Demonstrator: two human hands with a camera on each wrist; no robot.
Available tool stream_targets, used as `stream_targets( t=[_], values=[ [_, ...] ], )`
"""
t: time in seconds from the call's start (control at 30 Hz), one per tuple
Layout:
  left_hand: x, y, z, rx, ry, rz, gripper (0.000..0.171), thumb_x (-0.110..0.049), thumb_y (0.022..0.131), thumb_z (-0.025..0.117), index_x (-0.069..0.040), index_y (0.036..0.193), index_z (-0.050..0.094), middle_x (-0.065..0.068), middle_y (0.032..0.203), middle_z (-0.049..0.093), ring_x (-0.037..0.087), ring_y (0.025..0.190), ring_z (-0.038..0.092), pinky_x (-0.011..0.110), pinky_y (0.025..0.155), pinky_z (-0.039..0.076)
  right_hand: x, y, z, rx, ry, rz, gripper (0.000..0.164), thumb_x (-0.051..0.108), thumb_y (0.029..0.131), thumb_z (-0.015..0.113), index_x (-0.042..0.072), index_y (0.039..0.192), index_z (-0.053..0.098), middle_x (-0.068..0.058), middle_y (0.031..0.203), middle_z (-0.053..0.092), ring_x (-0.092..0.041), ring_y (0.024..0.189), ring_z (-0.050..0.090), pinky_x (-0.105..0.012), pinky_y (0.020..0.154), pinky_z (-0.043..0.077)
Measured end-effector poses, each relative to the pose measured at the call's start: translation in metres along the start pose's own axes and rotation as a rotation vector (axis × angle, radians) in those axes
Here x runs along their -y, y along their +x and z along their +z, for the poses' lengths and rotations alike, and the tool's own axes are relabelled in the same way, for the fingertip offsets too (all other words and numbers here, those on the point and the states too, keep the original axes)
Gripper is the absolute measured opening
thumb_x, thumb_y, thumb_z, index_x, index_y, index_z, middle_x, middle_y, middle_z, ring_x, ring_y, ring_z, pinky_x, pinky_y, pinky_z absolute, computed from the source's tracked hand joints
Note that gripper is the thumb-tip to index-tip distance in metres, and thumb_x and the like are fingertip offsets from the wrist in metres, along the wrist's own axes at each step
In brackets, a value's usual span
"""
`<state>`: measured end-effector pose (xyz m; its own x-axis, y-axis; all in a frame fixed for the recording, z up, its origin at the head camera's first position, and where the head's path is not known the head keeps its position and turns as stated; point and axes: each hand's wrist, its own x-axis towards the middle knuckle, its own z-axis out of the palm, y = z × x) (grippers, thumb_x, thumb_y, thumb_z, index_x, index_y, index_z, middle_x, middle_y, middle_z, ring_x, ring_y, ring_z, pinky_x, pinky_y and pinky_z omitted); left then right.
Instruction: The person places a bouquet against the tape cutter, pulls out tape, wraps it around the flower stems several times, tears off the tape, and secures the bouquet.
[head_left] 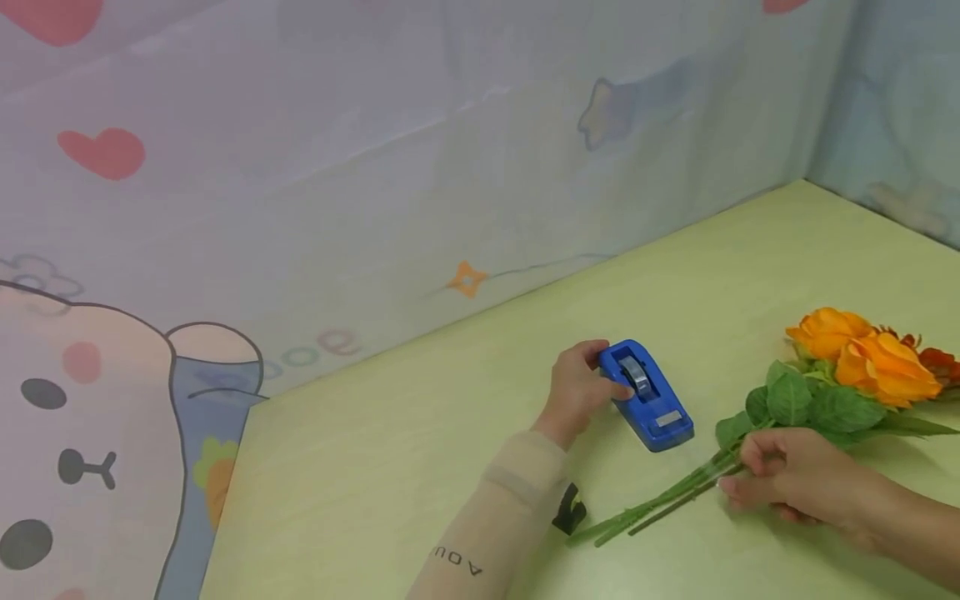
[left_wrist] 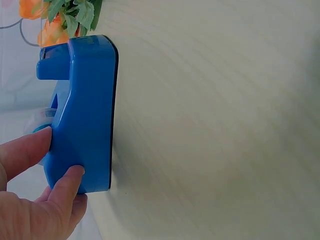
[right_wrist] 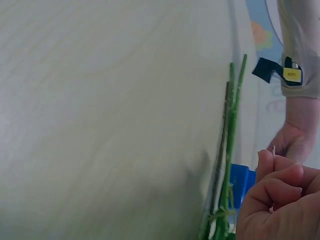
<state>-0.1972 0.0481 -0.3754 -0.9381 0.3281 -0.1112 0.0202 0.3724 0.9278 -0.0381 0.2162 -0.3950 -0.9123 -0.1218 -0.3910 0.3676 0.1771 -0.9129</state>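
Observation:
My left hand (head_left: 579, 390) grips the rear end of a blue tape dispenser (head_left: 660, 414), thumb on one side by the clear tape roll (head_left: 637, 377). The dispenser's base rests on the table in the left wrist view. Beside it lies a bunch of flowers with orange blooms (head_left: 885, 367) and green stems (head_left: 660, 498). My right hand (head_left: 806, 479) is over the stems, just below the leaves. Its thumb and fingertip pinch a thin, pale strip (right_wrist: 274, 151) seen edge-on, which looks like clear tape. How far the strip reaches toward the stems is hard to tell.
A pale yellow-green table (head_left: 360, 467) carries everything. Behind it hangs a printed cloth (head_left: 337, 183) with hearts and a cartoon bear, and it meets another at the right corner. A black strap (right_wrist: 267, 69) with a yellow label hangs from the left sleeve.

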Motion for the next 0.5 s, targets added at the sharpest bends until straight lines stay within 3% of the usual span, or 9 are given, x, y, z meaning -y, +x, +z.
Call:
stream_targets(
  t=[0.2, 0.4, 0.5],
  values=[
    [0.0017, 0.0015, 0.0010, -0.009, 0.001, -0.011, 0.061, 0.018, 0.061, 0.075, 0.001, 0.118, 0.060, 0.013, 0.113, 0.063, 0.024, 0.108, 0.058, 0.035, 0.091, 0.046, 0.0031, -0.0018, -0.0114, 0.016, 0.017, -0.025, 0.038, 0.019, 0.087, 0.066, 0.013, 0.073, 0.032, -0.012, 0.092, 0.069, -0.012, 0.048, 0.044, -0.028, 0.042, 0.022],
    [0.0031, 0.0020, 0.0012, -0.009, -0.003, -0.004, 0.061, 0.018, 0.062, 0.075, 0.001, 0.118, 0.060, 0.013, 0.114, 0.063, 0.024, 0.109, 0.057, 0.034, 0.091, 0.046, -0.0007, -0.0001, -0.0069, 0.033, 0.024, -0.018, 0.038, 0.020, 0.088, 0.065, 0.013, 0.072, 0.032, -0.001, 0.079, 0.063, -0.011, 0.048, 0.039, -0.028, 0.042, 0.022],
    [0.0030, 0.0013, 0.0013, -0.014, -0.013, -0.004, 0.061, 0.018, 0.062, 0.075, 0.001, 0.119, 0.060, 0.013, 0.115, 0.063, 0.024, 0.110, 0.057, 0.034, 0.091, 0.045, -0.0030, 0.0010, -0.0019, 0.040, 0.033, -0.025, 0.038, 0.021, 0.089, 0.065, 0.013, 0.072, 0.031, -0.002, 0.078, 0.062, -0.010, 0.049, 0.040, -0.027, 0.042, 0.022]
  ],
)
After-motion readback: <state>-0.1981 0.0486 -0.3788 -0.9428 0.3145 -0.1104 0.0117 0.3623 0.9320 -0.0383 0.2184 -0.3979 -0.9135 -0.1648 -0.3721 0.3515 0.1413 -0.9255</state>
